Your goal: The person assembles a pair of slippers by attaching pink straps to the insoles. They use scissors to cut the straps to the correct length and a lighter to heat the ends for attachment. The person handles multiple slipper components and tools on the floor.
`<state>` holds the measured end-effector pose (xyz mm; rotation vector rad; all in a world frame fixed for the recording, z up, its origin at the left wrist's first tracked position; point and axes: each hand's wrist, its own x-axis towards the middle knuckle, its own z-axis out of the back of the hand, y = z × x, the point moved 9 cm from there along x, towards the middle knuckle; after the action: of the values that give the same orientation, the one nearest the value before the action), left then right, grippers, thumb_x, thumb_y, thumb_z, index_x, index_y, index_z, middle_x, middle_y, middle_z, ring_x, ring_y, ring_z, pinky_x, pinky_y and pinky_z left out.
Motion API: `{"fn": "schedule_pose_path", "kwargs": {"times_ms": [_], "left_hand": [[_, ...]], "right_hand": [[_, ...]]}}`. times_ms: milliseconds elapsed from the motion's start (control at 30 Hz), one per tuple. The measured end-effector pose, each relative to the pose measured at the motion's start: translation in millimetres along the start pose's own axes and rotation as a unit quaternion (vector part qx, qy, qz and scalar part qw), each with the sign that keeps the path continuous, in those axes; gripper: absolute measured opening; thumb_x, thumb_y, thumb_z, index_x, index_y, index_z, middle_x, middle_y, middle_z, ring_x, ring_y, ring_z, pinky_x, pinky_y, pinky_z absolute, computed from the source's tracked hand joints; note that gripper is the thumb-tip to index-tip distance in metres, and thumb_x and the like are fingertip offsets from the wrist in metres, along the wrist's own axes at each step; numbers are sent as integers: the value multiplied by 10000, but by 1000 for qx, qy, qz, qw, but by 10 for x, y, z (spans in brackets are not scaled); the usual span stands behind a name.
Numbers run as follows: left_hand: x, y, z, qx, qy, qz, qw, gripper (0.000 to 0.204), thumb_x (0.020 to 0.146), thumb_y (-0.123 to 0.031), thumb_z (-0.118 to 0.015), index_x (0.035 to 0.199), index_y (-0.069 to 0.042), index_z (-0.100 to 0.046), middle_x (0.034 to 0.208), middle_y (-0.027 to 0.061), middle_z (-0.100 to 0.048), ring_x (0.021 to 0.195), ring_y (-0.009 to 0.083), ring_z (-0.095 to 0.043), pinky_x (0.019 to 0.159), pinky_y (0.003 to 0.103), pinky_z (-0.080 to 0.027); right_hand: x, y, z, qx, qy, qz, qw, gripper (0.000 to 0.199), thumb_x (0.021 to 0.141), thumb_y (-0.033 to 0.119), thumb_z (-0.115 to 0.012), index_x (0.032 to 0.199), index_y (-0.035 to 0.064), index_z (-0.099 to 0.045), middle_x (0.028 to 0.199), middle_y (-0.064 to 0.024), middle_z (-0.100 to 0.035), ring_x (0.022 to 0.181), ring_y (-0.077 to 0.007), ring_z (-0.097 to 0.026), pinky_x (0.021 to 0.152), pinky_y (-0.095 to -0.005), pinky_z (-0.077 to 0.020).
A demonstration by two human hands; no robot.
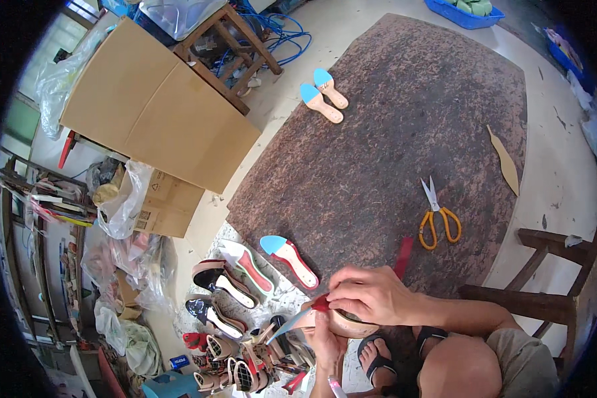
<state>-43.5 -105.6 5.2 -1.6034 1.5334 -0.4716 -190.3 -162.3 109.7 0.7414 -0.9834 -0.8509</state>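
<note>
Low in front of me, my left hand [326, 339] grips a pale shoe sole [351, 326] with a light blue toe part pointing to the left. My right hand [373, 293] is closed at the sole's upper edge, its fingertips on a piece of red strip [321, 303] wrapped over the sole. Part of that strip is hidden under the fingers. A second length of red strip [403, 257] lies on the mat just beyond my right hand. To the left rests another sole [289, 261], blue-toed with red edging. Scissors with orange handles [434, 219] lie spread on the mat.
Two blue-toed soles [325, 96] lie on the far part of the dark mat [404, 126], and a tan curved piece [504, 160] lies at its right. Several sandals [227, 285] crowd the lower left. A cardboard box [159, 113] and a wooden stool [550, 292] flank the mat.
</note>
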Motion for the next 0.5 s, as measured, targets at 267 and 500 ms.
{"fn": "schedule_pose_path", "kwargs": {"times_ms": [267,500], "left_hand": [[0,-135,104,60,-36,-78,994,232,893,-57,-607,1113,-21,-543,1082,107,-586,966,188,-586,876,330,-498],[24,-291,-155,127,20,-159,979,184,851,-62,-596,1026,-9,-570,1071,104,-537,999,186,-529,910,325,-441]], "right_hand": [[6,-25,-113,-41,127,-40,990,172,863,249,-685,947,108,-735,969,8,-663,738,-216,-677,596,-352,-521],[-4,-79,-221,-53,170,-100,979,167,877,251,-655,922,102,-716,971,-27,-662,755,-276,-672,635,-401,-519]]}}
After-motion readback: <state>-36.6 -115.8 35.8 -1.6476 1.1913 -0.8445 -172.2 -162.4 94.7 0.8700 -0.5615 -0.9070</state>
